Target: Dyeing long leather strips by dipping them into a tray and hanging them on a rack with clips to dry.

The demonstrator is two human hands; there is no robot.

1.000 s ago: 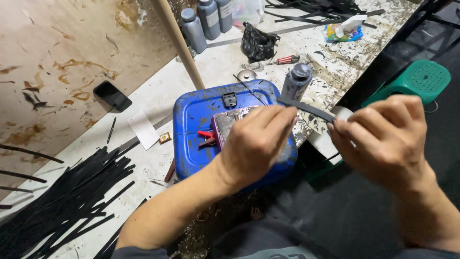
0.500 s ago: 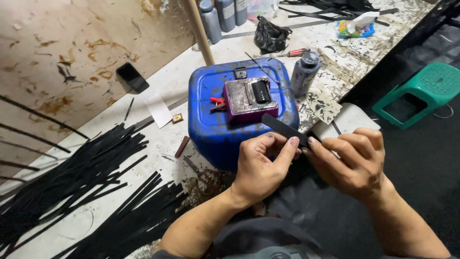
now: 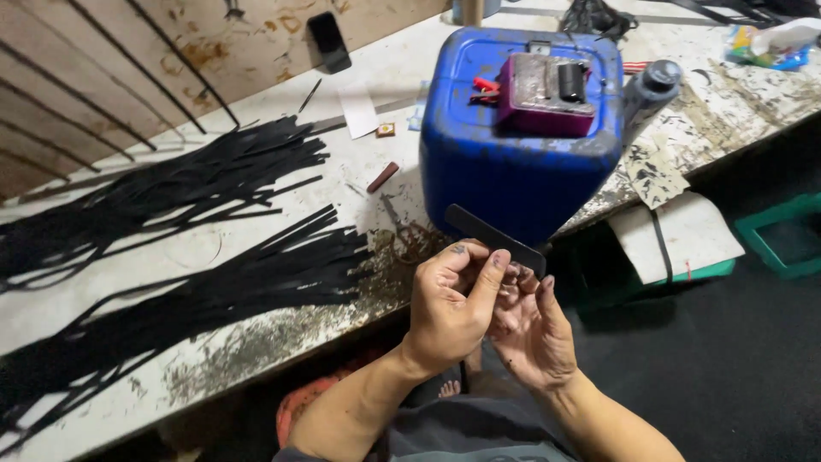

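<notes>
We see the black strip (image 3: 494,239) now held low, in front of the blue jerry can (image 3: 513,162) rather than over its top as a second ago. Left hand (image 3: 451,299) pinches it between thumb and fingers; right hand (image 3: 532,329) cups beneath, fingers half curled, its grip unclear. Stained white workbench (image 3: 256,342) carries heaps of black strips (image 3: 171,214); dark floor (image 3: 727,368) below

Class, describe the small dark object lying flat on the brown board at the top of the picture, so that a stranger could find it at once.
Start at the big blue jerrycan on the stained white workbench, then look left and up to the brown board beside the bench. Near the board's upper edge lies a black phone, face up. Unlike the long black strips nearby, it is a short, glossy rounded rectangle lying alone.
</notes>
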